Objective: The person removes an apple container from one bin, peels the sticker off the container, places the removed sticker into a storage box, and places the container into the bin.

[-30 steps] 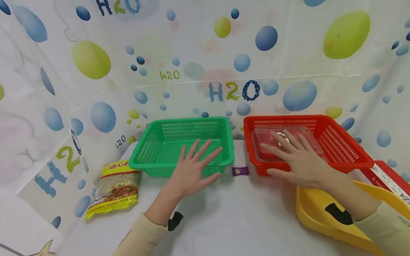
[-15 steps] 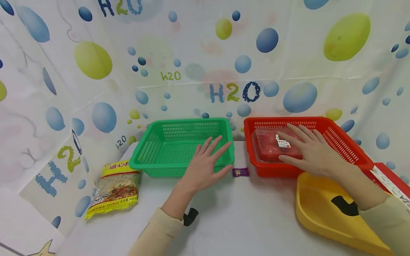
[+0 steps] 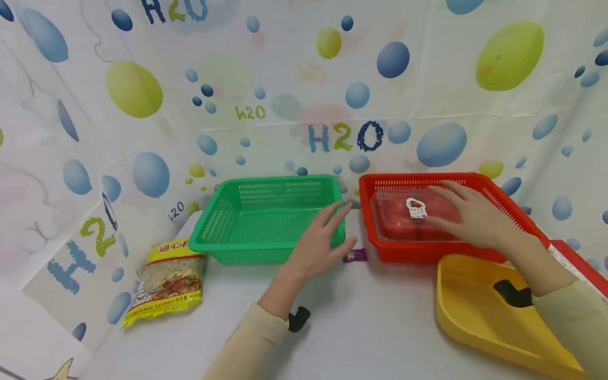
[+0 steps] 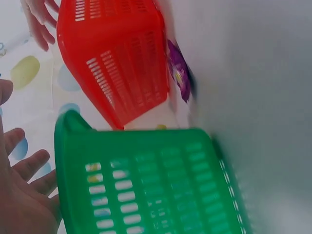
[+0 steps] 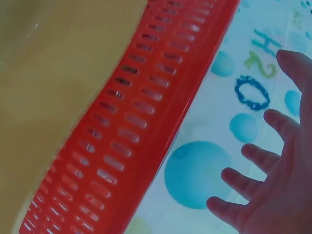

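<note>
My left hand (image 3: 317,243) is held over the front right corner of the green basket (image 3: 266,247), fingers extended and nothing in them. In the left wrist view its fingers (image 4: 31,165) spread beside that basket's rim. My right hand (image 3: 475,216) hovers over the red basket (image 3: 418,252), also holding nothing, its fingers apart in the right wrist view. Inside the red basket lies a clear plastic box of red, round produce (image 3: 399,219) with a white label on its lid. The right hand's fingertips overlap the right side of this box in the head view.
Between the baskets lies a small purple wrapped candy (image 3: 355,255). A yellow tray (image 3: 494,316) sits under the right forearm, in front of the red basket. On the left rests a yellow pasta bag (image 3: 168,279). A red and white box (image 3: 577,264) is at the far right.
My left hand has moved right, from the green basket's front toward its right corner. The right hand has shifted right and slightly up, uncovering more of the clear box.
</note>
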`<state>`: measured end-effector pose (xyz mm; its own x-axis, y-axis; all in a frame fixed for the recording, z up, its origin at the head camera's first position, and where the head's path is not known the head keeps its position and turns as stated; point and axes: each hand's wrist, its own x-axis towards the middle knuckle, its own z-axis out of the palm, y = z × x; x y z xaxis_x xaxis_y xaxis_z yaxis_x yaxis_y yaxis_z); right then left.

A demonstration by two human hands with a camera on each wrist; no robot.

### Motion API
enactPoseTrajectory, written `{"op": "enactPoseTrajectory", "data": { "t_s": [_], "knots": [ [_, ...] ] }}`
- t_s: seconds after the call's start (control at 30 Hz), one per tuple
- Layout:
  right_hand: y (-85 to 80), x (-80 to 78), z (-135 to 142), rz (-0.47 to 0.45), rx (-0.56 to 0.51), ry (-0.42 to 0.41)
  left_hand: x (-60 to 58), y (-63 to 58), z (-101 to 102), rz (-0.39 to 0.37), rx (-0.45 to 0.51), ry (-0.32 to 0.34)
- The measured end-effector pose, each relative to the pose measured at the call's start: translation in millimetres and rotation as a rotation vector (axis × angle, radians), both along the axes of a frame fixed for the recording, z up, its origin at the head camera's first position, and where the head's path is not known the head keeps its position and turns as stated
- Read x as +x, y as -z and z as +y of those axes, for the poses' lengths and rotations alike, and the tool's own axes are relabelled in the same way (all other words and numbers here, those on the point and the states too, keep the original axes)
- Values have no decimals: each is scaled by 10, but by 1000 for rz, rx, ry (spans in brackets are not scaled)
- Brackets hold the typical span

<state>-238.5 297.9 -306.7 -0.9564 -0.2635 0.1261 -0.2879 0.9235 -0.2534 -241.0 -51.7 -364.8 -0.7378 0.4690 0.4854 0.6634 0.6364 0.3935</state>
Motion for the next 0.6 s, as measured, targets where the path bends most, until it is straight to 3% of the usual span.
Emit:
{"op": "enactPoseTrajectory", "data": {
  "t_s": [0.3,0.6],
  "knots": [
    [-53,-168,168,-103,-97,51,17,-41,318,-156,158,5],
    [-93,-325,320,-225,-263,105,71,-57,537,-279,237,1]
  ]
}}
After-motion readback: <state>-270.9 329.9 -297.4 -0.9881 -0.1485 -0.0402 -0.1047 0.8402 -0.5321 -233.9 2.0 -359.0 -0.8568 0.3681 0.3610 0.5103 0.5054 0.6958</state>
